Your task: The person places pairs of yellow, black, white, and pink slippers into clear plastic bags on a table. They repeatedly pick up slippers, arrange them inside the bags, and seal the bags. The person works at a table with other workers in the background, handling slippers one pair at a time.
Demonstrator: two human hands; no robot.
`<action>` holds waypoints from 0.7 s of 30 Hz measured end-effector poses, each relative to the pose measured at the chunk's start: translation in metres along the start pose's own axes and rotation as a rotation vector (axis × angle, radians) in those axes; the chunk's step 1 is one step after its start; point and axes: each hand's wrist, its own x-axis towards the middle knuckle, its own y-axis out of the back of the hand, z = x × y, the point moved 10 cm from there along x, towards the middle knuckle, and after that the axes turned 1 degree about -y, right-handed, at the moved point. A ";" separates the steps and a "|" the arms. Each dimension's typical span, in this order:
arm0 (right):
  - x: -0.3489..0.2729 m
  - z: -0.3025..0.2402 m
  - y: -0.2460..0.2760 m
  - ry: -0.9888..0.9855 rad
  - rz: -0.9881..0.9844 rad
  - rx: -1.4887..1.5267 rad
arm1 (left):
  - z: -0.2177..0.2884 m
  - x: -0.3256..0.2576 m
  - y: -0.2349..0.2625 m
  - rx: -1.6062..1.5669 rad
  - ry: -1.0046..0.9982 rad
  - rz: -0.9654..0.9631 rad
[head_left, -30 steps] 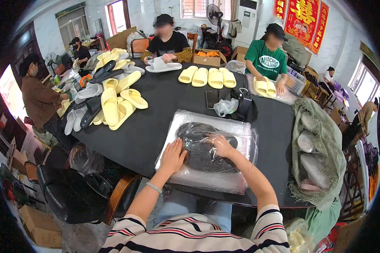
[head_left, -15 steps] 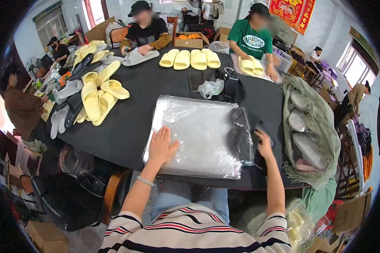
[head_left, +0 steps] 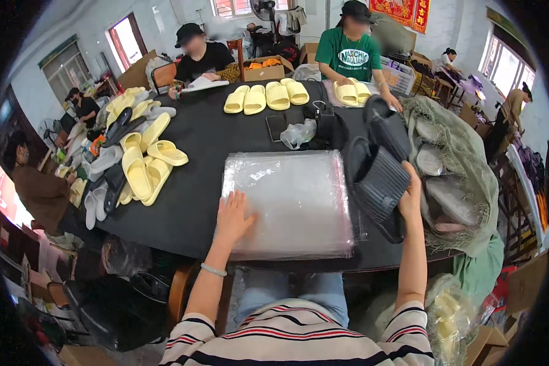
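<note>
My left hand point(head_left: 233, 218) lies flat with fingers spread on the left part of a stack of clear plastic bags point(head_left: 293, 195), near the table's front edge. To the right of the stack, my right hand point(head_left: 412, 190) grips a black slide slipper point(head_left: 381, 186) by its right side, tilted so its ribbed strap faces me. Some of its fingers are hidden by the slipper. Just beyond it is a second black slide slipper point(head_left: 387, 125); whether that one rests on the table I cannot tell.
Yellow slippers point(head_left: 266, 97) line the far side of the black table point(head_left: 195, 183), and a mixed slipper pile point(head_left: 143, 165) fills its left. Past the stack are a phone point(head_left: 276, 127) and a small clear bag point(head_left: 299, 133). A green sack point(head_left: 463, 177) bounds the right. Two co-workers sit opposite.
My right hand has taken hold of a black slipper and raised it beside the stack. The dark shapes under the stack's right side no longer show. My left hand stays on the bags.
</note>
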 end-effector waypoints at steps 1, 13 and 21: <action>-0.002 -0.019 -0.012 0.092 -0.003 -0.034 | -0.001 0.003 0.006 0.044 -0.002 0.000; -0.100 0.022 -0.265 0.233 -0.748 -0.742 | -0.068 0.001 -0.037 -0.374 0.215 -0.066; -0.047 0.058 -0.194 -0.163 -0.581 0.102 | -0.071 0.000 -0.038 -0.378 0.186 -0.004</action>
